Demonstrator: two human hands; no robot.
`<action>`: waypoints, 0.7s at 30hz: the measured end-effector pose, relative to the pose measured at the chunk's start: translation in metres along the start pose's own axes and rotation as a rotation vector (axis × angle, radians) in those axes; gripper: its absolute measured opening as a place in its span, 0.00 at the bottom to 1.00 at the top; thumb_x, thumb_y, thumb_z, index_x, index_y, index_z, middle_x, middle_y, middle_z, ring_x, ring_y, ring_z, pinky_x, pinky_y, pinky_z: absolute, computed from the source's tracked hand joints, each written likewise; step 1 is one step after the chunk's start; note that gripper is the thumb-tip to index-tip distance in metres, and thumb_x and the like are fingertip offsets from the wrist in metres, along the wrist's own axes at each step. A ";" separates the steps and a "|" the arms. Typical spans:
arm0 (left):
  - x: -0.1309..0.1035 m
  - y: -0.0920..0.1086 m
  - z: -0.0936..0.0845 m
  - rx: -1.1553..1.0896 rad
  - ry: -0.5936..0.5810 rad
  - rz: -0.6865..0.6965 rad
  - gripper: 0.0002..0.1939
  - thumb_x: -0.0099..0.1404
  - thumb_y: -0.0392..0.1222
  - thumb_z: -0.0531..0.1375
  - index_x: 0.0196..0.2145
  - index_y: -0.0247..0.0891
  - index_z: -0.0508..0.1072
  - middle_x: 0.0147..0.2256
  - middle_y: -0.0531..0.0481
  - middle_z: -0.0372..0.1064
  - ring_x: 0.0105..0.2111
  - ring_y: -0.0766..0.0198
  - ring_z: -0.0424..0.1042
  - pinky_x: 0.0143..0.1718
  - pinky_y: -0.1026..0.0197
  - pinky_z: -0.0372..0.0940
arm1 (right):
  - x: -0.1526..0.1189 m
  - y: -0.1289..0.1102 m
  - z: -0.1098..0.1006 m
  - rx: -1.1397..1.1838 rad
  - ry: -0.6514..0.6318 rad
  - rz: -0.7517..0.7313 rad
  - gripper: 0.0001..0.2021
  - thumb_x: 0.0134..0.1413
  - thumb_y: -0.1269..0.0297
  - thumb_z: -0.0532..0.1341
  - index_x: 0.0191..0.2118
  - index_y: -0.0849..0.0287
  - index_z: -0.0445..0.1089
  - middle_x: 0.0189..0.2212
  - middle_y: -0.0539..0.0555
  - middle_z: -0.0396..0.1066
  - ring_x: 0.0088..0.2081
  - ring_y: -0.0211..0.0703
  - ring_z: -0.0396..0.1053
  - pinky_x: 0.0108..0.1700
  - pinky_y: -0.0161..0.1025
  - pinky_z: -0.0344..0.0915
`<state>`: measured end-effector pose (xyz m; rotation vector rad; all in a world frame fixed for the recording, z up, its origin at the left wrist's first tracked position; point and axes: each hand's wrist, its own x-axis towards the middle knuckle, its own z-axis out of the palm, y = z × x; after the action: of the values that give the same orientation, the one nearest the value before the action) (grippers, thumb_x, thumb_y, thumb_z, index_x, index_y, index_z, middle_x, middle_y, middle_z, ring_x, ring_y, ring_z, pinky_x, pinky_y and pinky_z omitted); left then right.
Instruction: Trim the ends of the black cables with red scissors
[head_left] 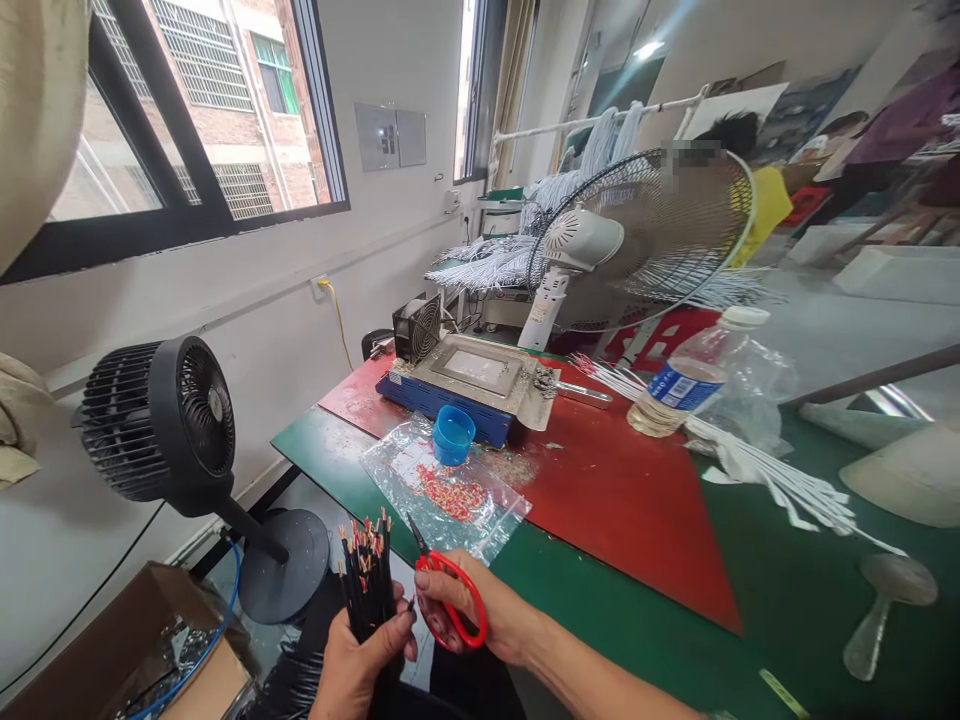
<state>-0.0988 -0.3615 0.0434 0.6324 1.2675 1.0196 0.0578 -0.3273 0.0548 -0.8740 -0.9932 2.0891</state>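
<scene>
My left hand (364, 655) is wrapped round a bundle of black cables (367, 590), held upright with stripped red and copper wire ends at the top. Just to the right, my right hand (457, 605) grips red-handled scissors (480, 610), whose dark blades point up and left beside the cable ends. Beyond the hands, a clear plastic bag (495, 530) lies at the table edge with red and yellow scraps (450, 495) on it. A blue cup (454, 436) stands on the bag's far part.
A blue machine with a metal top (480, 372) sits on the red mat (600, 500). To the right are a bottle (679, 385), white cables (780, 475) and a spoon (870, 630). A black fan (191, 420) stands left, above a cardboard box (142, 620). People are beyond a white fan (585, 240).
</scene>
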 end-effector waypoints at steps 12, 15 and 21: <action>-0.008 0.002 0.004 -0.099 -0.028 0.068 0.25 0.35 0.49 0.72 0.29 0.32 0.72 0.16 0.50 0.70 0.18 0.67 0.65 0.25 0.63 0.55 | -0.001 0.004 0.000 -0.006 -0.050 0.128 0.27 0.36 0.40 0.64 0.20 0.65 0.65 0.12 0.46 0.63 0.10 0.28 0.57 0.10 0.26 0.48; -0.008 -0.001 0.004 -0.091 -0.053 0.066 0.24 0.36 0.49 0.72 0.29 0.32 0.72 0.16 0.50 0.69 0.17 0.68 0.65 0.24 0.64 0.54 | -0.001 0.006 0.000 0.019 0.015 0.127 0.27 0.35 0.40 0.64 0.20 0.65 0.65 0.10 0.46 0.62 0.10 0.28 0.56 0.10 0.26 0.48; -0.008 0.000 0.006 -0.078 -0.002 0.048 0.30 0.33 0.51 0.73 0.31 0.31 0.70 0.16 0.50 0.69 0.17 0.67 0.64 0.25 0.64 0.53 | 0.000 0.009 -0.002 0.052 -0.060 0.061 0.25 0.35 0.43 0.66 0.22 0.67 0.68 0.11 0.48 0.63 0.11 0.29 0.57 0.11 0.27 0.49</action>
<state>-0.0931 -0.3679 0.0484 0.6066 1.2103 1.1027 0.0570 -0.3310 0.0463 -0.8292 -0.9493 2.1939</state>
